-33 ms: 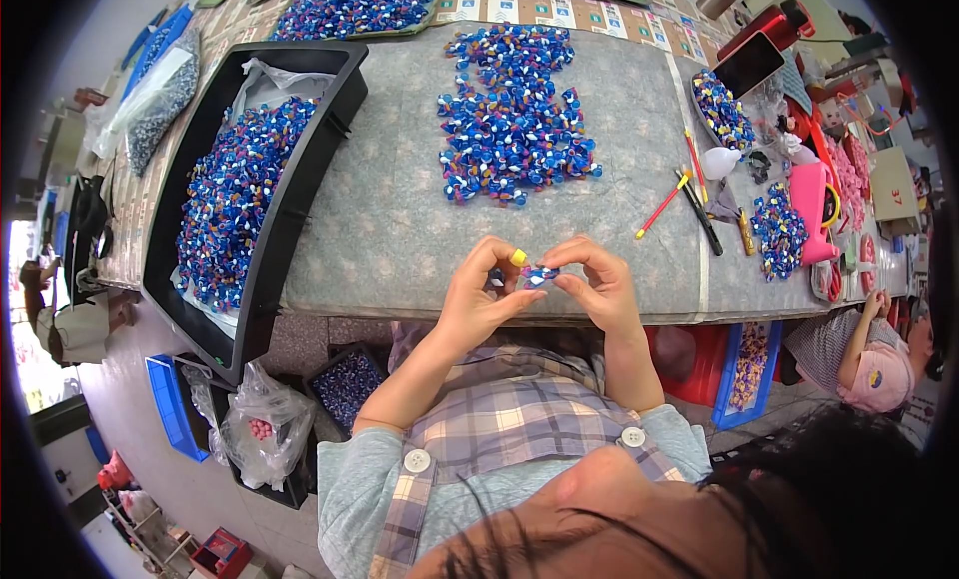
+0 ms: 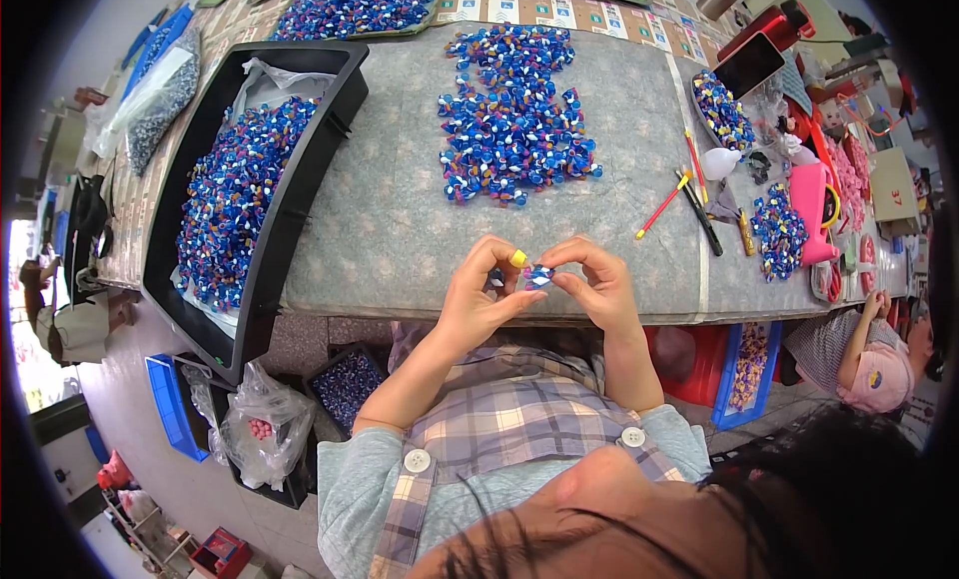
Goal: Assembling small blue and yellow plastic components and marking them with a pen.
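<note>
My left hand (image 2: 485,291) and my right hand (image 2: 596,284) meet over the table's near edge. Between their fingertips they pinch a small shiny blue-and-white piece (image 2: 539,275), too small to make out fully. A yellow wrap (image 2: 518,258) sits on a left fingertip. Another dark blue bit (image 2: 496,277) shows within the curl of the left hand. Beyond my hands a heap of small blue, purple, amber and white pieces (image 2: 514,144) lies on the grey table cover (image 2: 390,219).
A black tray (image 2: 262,269) of similar pieces stands at left. On the right lie a red-and-yellow stick (image 2: 662,207), a black pen (image 2: 701,214), a small blue heap (image 2: 779,229) and a pink holder (image 2: 814,209). Another person (image 2: 869,359) sits far right.
The small piece has turned slightly between my fingertips. Both hands stay in the same place.
</note>
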Demonstrator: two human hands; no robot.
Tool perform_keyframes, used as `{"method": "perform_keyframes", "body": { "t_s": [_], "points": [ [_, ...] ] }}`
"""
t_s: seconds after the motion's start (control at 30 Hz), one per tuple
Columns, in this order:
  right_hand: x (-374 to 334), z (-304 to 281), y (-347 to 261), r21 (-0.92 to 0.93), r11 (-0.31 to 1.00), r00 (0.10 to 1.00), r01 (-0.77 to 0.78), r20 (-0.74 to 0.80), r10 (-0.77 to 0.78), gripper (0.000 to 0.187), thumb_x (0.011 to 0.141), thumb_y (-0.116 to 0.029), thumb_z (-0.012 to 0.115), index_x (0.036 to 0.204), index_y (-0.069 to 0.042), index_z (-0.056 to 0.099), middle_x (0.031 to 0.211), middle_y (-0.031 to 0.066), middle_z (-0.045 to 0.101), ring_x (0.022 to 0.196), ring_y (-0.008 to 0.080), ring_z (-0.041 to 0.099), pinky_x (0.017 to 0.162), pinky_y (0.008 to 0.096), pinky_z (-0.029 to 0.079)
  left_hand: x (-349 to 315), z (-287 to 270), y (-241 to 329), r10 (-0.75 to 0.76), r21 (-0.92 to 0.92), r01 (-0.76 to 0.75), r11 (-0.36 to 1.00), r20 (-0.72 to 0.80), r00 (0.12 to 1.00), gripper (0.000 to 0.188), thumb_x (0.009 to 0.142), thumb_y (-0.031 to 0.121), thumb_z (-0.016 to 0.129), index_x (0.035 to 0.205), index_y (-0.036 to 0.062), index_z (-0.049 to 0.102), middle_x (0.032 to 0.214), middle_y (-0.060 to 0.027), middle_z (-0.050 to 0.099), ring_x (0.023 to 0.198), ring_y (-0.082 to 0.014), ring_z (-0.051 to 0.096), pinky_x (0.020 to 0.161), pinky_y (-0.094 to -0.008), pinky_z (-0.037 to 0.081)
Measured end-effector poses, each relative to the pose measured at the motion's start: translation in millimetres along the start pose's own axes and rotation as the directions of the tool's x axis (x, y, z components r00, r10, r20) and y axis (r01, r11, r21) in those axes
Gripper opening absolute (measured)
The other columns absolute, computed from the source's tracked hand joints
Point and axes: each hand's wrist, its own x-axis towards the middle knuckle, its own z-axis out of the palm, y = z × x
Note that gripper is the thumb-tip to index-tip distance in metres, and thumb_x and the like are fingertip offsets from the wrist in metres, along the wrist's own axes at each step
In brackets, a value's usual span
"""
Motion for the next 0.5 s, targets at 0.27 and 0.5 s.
{"method": "perform_keyframes", "body": {
  "t_s": [0.27, 0.5],
  "points": [
    [8, -1, 0, -0.091, 0.995, 0.996, -0.032, 0.079, 0.039, 0.009, 0.076, -0.005, 0.060, 0.084, -0.001, 0.062, 0.084, 0.0081, 0.063, 0.083, 0.0192, 0.058, 0.075, 0.0294, 0.042, 3, -5, -10, 0.128, 0.020, -0.127, 0.992, -0.014, 0.992, 0.030, 0.068, 0.008, 0.072, 0.087, 0.0050, 0.049, 0.088, -0.0030, 0.046, 0.061, -0.0075, 0.045, 0.049, -0.0192, 0.036],
    [64, -9, 9, -0.675, 0.731, 0.994, 0.095, 0.024, -0.106, 0.015, 0.073, -0.009, 0.063, 0.086, -0.002, 0.061, 0.077, 0.0075, 0.061, 0.075, 0.0203, 0.058, 0.067, 0.0298, 0.045, 8, -23, -11, -0.265, -0.736, 0.179, 0.652, 0.000, 0.964, 0.022, 0.080, 0.007, 0.051, 0.099, 0.0095, 0.042, 0.102, -0.0090, 0.051, 0.063, -0.0078, 0.045, 0.045, -0.0167, 0.036]
  ]
}}
